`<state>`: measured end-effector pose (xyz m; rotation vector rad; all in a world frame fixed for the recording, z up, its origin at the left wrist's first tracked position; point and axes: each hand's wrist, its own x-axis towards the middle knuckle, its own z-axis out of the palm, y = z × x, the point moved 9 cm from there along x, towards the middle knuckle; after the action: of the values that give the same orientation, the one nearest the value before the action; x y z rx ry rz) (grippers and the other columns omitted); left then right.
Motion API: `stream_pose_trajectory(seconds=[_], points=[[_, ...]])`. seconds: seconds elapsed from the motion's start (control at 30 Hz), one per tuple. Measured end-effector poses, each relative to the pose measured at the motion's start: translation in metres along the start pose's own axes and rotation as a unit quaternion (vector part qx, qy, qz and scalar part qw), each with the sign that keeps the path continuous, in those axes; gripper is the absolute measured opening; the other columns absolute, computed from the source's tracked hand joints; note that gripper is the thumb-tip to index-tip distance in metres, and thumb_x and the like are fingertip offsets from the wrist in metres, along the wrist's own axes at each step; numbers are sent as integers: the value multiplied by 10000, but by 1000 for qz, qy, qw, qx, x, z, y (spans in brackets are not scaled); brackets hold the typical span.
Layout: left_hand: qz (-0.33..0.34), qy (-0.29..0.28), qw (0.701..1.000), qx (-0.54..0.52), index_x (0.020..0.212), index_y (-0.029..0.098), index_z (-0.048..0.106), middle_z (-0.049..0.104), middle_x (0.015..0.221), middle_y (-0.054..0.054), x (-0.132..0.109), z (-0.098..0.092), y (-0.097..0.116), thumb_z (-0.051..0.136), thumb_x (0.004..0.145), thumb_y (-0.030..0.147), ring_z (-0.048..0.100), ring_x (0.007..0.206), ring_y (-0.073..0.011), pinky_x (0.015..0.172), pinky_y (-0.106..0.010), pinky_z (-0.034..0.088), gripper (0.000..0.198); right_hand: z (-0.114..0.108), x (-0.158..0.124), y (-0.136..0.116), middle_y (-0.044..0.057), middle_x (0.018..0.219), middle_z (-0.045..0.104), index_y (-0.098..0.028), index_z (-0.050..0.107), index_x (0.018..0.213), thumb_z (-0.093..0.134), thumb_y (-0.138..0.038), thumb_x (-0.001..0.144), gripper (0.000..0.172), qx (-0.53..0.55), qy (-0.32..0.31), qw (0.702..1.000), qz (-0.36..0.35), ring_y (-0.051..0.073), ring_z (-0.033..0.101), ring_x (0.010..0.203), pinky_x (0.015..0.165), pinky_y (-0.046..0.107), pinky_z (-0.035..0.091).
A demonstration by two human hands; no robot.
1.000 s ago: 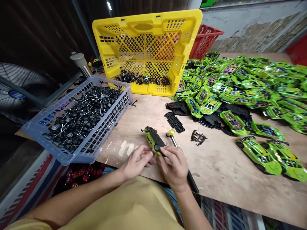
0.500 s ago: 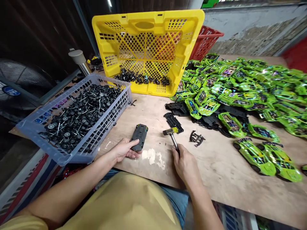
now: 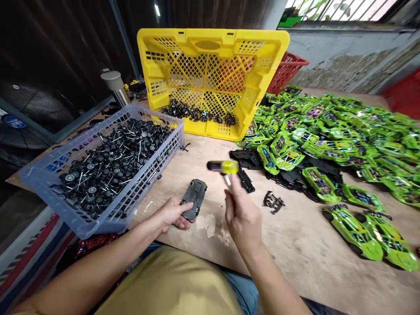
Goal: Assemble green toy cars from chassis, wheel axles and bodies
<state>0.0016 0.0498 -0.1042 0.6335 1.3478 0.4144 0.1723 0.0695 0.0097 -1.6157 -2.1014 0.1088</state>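
A green toy car (image 3: 194, 198) lies upside down on the wooden table (image 3: 295, 245), its dark underside up. My left hand (image 3: 172, 214) holds its near end against the board. My right hand (image 3: 241, 216) grips the handle of a small hammer (image 3: 223, 168), whose yellow and black head is raised and blurred above the car's right side. A loose black chassis plate (image 3: 245, 180) and a black clip-like part (image 3: 273, 201) lie just right of the hammer.
A grey basket (image 3: 49, 192) full of black wheels on axles stands at the left. A tilted yellow crate (image 3: 210, 74) with more wheels stands behind, a red basket (image 3: 287, 70) beyond it. Many green toy cars (image 3: 328, 131) cover the right side.
My right hand has taken the hammer off the table and lifted it. One second ago both hands held the car; now it lies underside up under my left hand.
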Motion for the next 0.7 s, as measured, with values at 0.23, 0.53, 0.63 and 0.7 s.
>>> stream_pose_trajectory(seconds=[0.23,0.53,0.63,0.7], points=[[47,-31,998,11,933,87,601,720,722,-99,1,-3,1,749,623,642,632,439,-111,389,-156,413,653,32,5,39,83,953,712,-270,435,1455,433,-231,949,507,-14,-77,993,84,209,673,682,613,313,528],[291,-42,942,163,1152,152,608,700,982,-74,-3,13,40,634,843,409,693,808,-170,619,-212,495,403,-1,17,16,97,1243,609,-235,543,1320,669,-411,860,508,384,-64,921,4,220,610,1098,920,353,514],[373,21,900,226,1110,160,638,700,1004,-61,-9,17,61,659,817,302,666,918,-196,774,-261,505,326,-13,13,9,60,1049,662,-226,623,1107,708,-340,839,304,376,-15,926,-19,195,624,966,863,331,512],[412,34,876,248,1141,173,627,693,1074,-64,-16,23,72,681,789,251,649,991,-209,854,-279,492,365,-20,9,3,44,975,660,-224,618,1056,700,-296,845,237,358,3,932,-52,186,615,915,834,322,503]])
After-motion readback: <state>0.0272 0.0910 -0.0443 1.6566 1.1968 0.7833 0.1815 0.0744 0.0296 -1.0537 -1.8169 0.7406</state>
